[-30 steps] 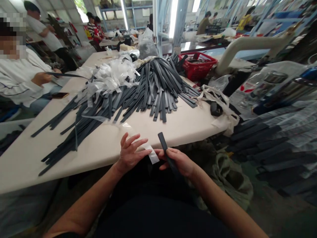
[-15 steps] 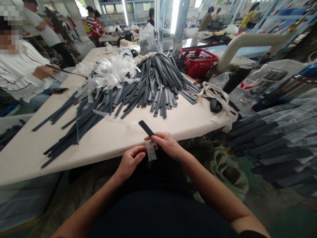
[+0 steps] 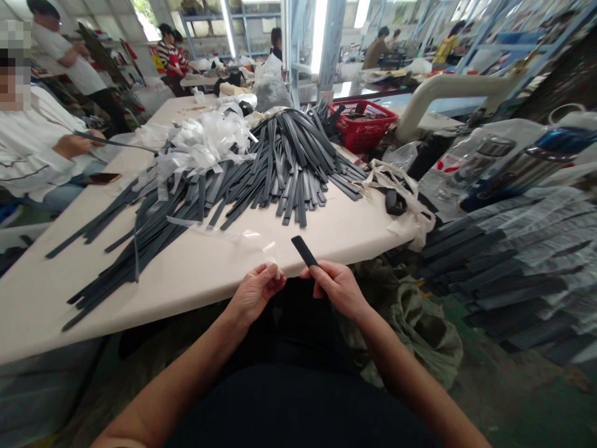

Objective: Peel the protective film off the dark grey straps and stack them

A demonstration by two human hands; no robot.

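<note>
My right hand [image 3: 336, 287] pinches a flat dark strap [image 3: 304, 251] between thumb and fingers; its squared end points up and left over the table edge. To the left, my left hand [image 3: 258, 289] is closed on a translucent plastic strip [image 3: 269, 249], which sticks up above the fingertips. The two hands are apart. Beyond them a big heap of dark straps [image 3: 298, 149] fans out over the pale table [image 3: 224, 255]. Crumpled clear plastic strips [image 3: 205, 140] lie piled on the heap's left part.
A red basket [image 3: 366, 127] stands behind the heap. At right are a steel and blue thermos [image 3: 536, 155], a cloth bundle [image 3: 405, 193] and many plastic-covered dark straps [image 3: 504, 255]. A co-worker in a white top [image 3: 37, 137] holds a strap at left. A phone [image 3: 105, 178] lies near them.
My hands have moved apart. The plastic strip, earlier at the strap by my right hand, is now up in my left fingers. My right hand has shifted right with the strap.
</note>
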